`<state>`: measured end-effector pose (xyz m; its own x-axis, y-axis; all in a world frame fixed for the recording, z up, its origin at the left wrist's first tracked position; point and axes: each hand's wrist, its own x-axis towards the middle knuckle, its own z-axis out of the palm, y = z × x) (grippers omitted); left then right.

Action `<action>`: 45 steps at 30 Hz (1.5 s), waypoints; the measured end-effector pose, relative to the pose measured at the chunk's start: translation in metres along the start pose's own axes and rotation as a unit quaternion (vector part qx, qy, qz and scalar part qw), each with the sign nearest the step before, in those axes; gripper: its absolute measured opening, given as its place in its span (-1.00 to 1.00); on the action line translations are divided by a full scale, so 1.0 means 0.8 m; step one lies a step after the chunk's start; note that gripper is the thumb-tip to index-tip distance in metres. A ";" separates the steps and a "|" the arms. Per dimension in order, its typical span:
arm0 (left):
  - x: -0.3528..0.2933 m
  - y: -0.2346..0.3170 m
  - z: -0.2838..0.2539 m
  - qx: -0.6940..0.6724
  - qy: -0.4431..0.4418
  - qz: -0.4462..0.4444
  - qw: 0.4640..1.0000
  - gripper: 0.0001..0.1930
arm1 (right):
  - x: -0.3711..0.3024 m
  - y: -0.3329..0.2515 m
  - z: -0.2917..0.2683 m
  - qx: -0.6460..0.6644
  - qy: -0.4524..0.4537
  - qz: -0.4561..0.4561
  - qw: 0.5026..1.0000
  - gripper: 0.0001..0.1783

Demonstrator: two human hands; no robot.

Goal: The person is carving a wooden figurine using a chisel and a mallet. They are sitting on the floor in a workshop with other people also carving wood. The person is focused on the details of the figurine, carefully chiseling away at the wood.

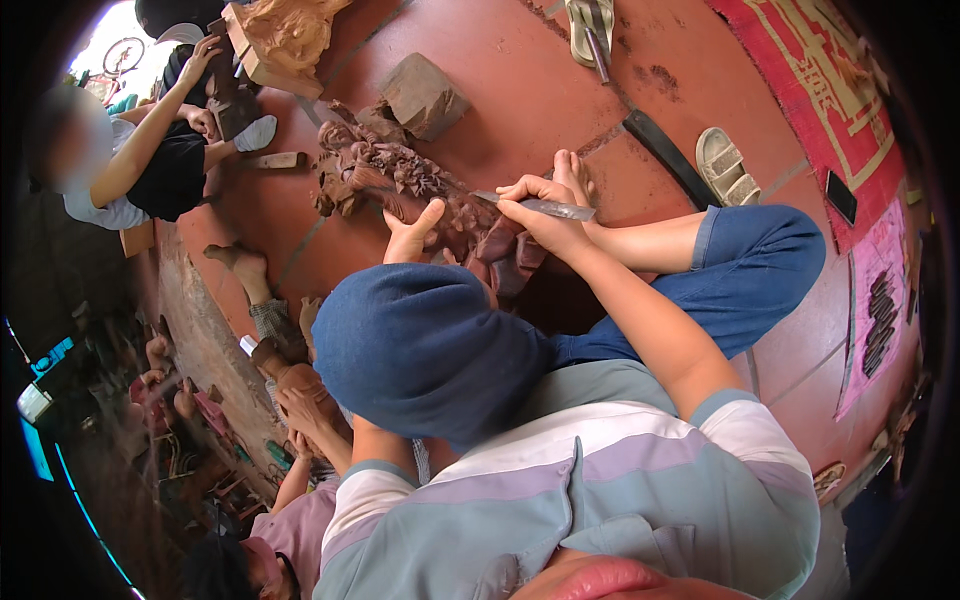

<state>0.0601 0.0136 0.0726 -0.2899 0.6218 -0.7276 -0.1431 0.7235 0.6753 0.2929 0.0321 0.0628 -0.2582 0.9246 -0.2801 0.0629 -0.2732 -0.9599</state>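
Observation:
A reddish-brown wood carving (425, 180), densely cut with flowers and small figures, lies slanting across the floor before my legs. Thumb raised and fingers against its near side, my left hand (410, 234) grips the carving; my knee hides part of that hand. My right hand (542, 205) is closed around a slim metal carving chisel (560, 209). One end of the chisel points left at the carving, and the other sticks out right past my fingers. Just beyond the carving sits a rough block of wood (424, 95).
A paler carved piece (285, 45) stands at the far left near a seated person (150, 160). Sandals (726, 166) and a long black strip (668, 155) lie right. Farther right are a red mat (800, 90), a phone (841, 198) and several dark tools (880, 325) on pink cloth.

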 end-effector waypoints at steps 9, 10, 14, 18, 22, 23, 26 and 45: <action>-0.010 0.017 0.013 0.018 -0.025 0.019 0.999 0.22 | -0.003 -0.013 0.003 -0.041 0.007 -0.092 0.995 -0.89; -0.011 0.012 0.010 0.017 0.012 -0.033 0.999 0.18 | 0.007 -0.005 0.006 -0.039 -0.001 -0.121 0.992 -0.89; -0.010 0.004 0.015 -0.046 -0.038 0.031 0.998 0.12 | 0.016 0.016 0.018 -0.066 0.017 -0.257 0.964 -0.89; -0.021 0.013 0.010 -0.005 -0.007 0.005 1.000 0.10 | 0.009 0.012 0.019 -0.108 -0.012 -0.269 0.957 -0.91; -0.009 0.001 0.014 -0.058 -0.043 0.045 0.996 0.12 | 0.036 0.009 0.020 -0.128 -0.013 -0.322 0.938 -0.91; -0.003 -0.004 0.009 -0.039 -0.036 0.040 0.998 0.12 | 0.042 0.009 0.023 -0.134 -0.015 -0.343 0.929 -0.91; -0.001 0.002 0.004 -0.013 -0.012 0.004 1.000 0.11 | 0.029 0.010 0.014 -0.128 -0.047 -0.303 0.943 -0.90; -0.035 0.027 0.035 0.005 -0.011 0.030 0.999 0.07 | 0.016 0.009 -0.003 -0.201 -0.075 -0.267 0.940 -0.74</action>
<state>0.0914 0.0203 0.1040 -0.2767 0.6710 -0.6879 -0.1158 0.6873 0.7171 0.2924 0.0424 0.0519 -0.4880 0.8451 0.2183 0.2362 0.3686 -0.8991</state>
